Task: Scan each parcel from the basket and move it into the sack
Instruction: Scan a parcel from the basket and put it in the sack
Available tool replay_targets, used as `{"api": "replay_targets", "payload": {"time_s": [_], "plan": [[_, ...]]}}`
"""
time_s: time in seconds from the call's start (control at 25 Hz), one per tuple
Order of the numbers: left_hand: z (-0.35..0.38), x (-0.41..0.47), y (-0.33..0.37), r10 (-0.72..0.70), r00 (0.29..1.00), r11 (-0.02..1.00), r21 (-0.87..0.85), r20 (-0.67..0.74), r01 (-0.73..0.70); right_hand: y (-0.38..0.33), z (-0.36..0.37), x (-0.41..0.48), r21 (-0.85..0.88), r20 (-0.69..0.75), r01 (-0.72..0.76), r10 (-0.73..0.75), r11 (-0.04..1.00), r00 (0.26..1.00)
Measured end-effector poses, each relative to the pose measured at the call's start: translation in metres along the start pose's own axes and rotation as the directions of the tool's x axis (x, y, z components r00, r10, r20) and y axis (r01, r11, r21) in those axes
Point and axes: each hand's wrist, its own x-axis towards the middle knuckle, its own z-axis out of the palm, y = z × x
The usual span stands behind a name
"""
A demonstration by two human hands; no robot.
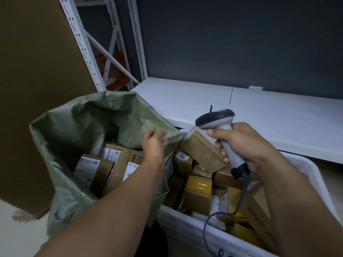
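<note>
R hand (246,145) has its fingers wrapped tight round the grey handle of the scanner (216,120), head up. The scanner's cable (243,193) hangs down over the basket (185,224). L hand (155,143) hovers over the mouth of the green sack (74,123), fingers loosely curled w/ nothing in them. Its fingertips sit right at the sack's folded rim, can't tell if they touch it. Sack stands just left of the basket, right up against it, w/ several cardboard parcels (96,169) inside, labels showing. Basket is white plastic, packed w/ more parcels: a tilted brown box (202,151) below the scanner head, a small box marked 3007 (182,156) beside it, and a yellow-taped one (199,184) nearer the person. White shelf (259,112) runs behind the basket. Big cardboard sheet (37,71) leans at far left, and there's an orange crate (116,71) behind the rack.
</note>
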Motion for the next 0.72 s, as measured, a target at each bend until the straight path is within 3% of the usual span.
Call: {"api": "replay_targets", "payload": {"time_s": [0.16, 0.24, 0.32, 0.4, 0.48, 0.6, 0.72], "plan": [[0.029, -0.008, -0.021, -0.086, 0.987, 0.996, 0.034, 0.138, 0.082, 0.014, -0.007, 0.01, 0.014, -0.042, -0.036, 0.037, 0.999, 0.998], [0.039, -0.008, -0.04, -0.211, 0.965, 0.968, 0.17, 0.158, 0.183, 0.026, -0.01, 0.017, 0.019, -0.077, -0.056, 0.057, 0.998, 0.995], [0.041, -0.011, -0.067, -0.359, 0.926, 0.863, 0.421, 0.121, 0.279, 0.041, -0.013, 0.025, 0.022, -0.128, -0.086, 0.088, 0.996, 0.988], [0.039, -0.006, -0.101, -0.474, 0.877, 0.695, 0.643, 0.075, 0.321, 0.053, -0.02, 0.033, 0.049, -0.164, -0.116, 0.123, 0.992, 0.979], [0.044, 0.0, -0.125, -0.485, 0.872, 0.634, 0.711, 0.059, 0.304, 0.06, -0.032, 0.041, 0.088, -0.187, -0.123, 0.137, 0.989, 0.973], [0.058, 0.021, -0.145, -0.422, 0.906, 0.633, 0.722, 0.018, 0.281, 0.068, -0.049, 0.055, 0.122, -0.215, -0.121, 0.145, 0.985, 0.966], [0.051, 0.056, -0.187, -0.454, 0.886, 0.517, 0.784, -0.091, 0.345, 0.079, -0.056, 0.066, 0.108, -0.211, -0.159, 0.179, 0.981, 0.961]]}}
